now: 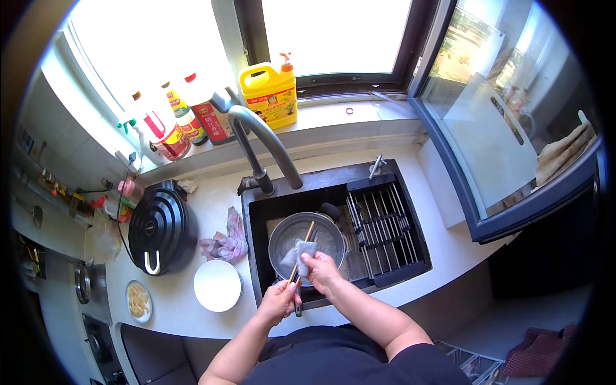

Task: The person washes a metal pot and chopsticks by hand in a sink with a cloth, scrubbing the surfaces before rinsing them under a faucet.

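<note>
Over the black sink [410,253], the left hand [277,303] is clenched around the lower ends of a pair of wooden chopsticks [301,252] — a dark utensil handle seems caught in the same grip — while the right hand [321,268] pinches a grey dishcloth [298,252] wrapped around their shafts. The chopsticks slant up over the metal pot [307,236] sitting in the basin. To clean well, keep the 2 sticks together, squeeze the cloth snugly and draw it along their full length — tips included — above the pot so drips fall inside.
</note>
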The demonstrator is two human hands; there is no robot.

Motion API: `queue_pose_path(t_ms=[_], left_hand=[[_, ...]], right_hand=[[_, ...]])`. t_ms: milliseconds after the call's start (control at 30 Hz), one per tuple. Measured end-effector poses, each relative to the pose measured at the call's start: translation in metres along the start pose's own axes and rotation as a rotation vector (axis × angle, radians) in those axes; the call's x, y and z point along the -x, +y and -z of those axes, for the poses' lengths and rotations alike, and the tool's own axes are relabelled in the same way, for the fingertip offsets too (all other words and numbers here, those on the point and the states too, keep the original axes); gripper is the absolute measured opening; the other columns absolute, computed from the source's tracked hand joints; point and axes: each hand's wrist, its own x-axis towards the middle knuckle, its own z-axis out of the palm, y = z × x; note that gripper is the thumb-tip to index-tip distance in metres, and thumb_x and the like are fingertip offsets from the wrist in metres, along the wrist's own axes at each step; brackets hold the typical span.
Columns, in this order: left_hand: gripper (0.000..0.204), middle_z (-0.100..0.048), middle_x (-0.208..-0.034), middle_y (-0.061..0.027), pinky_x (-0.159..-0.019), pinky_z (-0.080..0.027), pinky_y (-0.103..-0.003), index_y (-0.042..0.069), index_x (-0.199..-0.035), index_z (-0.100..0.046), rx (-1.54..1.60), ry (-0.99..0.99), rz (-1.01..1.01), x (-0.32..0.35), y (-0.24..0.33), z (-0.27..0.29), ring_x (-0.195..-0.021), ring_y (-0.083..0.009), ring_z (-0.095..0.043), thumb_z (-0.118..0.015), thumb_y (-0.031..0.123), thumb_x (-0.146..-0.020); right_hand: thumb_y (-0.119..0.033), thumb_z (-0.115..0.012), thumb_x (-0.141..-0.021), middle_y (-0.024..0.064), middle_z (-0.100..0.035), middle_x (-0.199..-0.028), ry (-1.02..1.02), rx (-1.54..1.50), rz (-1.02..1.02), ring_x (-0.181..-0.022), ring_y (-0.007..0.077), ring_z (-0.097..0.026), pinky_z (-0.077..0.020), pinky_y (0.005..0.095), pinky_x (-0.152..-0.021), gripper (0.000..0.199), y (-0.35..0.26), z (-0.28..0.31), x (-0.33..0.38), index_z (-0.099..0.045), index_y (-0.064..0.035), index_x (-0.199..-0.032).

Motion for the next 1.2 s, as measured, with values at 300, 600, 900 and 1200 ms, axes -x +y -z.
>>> queue_pose_path(t_ms=[300,600,900,1200], left_hand=[[0.024,-0.062,-0.092,-0.0138,-0.044,-0.046,-0.022,0.003,-0.112,-0.047,0.421,-0.146,0.082,0.014,0.017,-0.011,-0.054,-0.0123,-0.055,-0.040,0.017,-0.094],[0.017,-0.058,-0.074,-0.0076,-0.034,-0.028,-0.019,0.002,-0.102,-0.047,0.324,-0.023,0.015,0.022,0.014,-0.015,-0.040,-0.0061,-0.038,-0.037,0.014,-0.093],[0.014,-0.057,-0.070,-0.0070,-0.032,-0.027,-0.019,0.003,-0.098,-0.046,0.275,0.018,0.102,0.024,0.014,-0.006,-0.037,-0.0066,-0.035,-0.037,0.014,-0.093],[0.022,-0.052,-0.068,-0.0026,-0.033,-0.025,-0.019,0.006,-0.111,-0.047,0.205,0.171,0.135,-0.013,-0.004,0.004,-0.036,-0.0043,-0.033,-0.040,0.020,-0.094]], right_hand=[[-0.021,-0.058,-0.087,0.0027,-0.061,-0.078,0.214,0.182,0.185,-0.070,0.0102,-0.057,-0.0473,0.0259,-0.061,0.017,-0.016,-0.011,-0.018,-0.059,-0.0039,-0.087],[-0.008,-0.049,-0.088,0.0053,-0.059,-0.084,0.085,0.014,0.295,-0.074,0.0180,-0.060,-0.0530,0.0357,-0.070,0.012,-0.022,-0.006,-0.040,-0.054,0.0001,-0.095],[-0.018,-0.050,-0.090,0.0043,-0.058,-0.078,0.477,0.899,0.314,-0.068,0.0102,-0.054,-0.0451,0.0255,-0.062,0.017,-0.018,0.027,-0.072,-0.055,-0.0021,-0.091],[-0.005,-0.055,-0.083,0.0091,-0.060,-0.104,0.145,0.415,0.286,-0.090,0.0157,-0.058,-0.0448,0.0263,-0.080,0.037,0.020,0.061,-0.104,-0.050,0.0014,-0.119]])
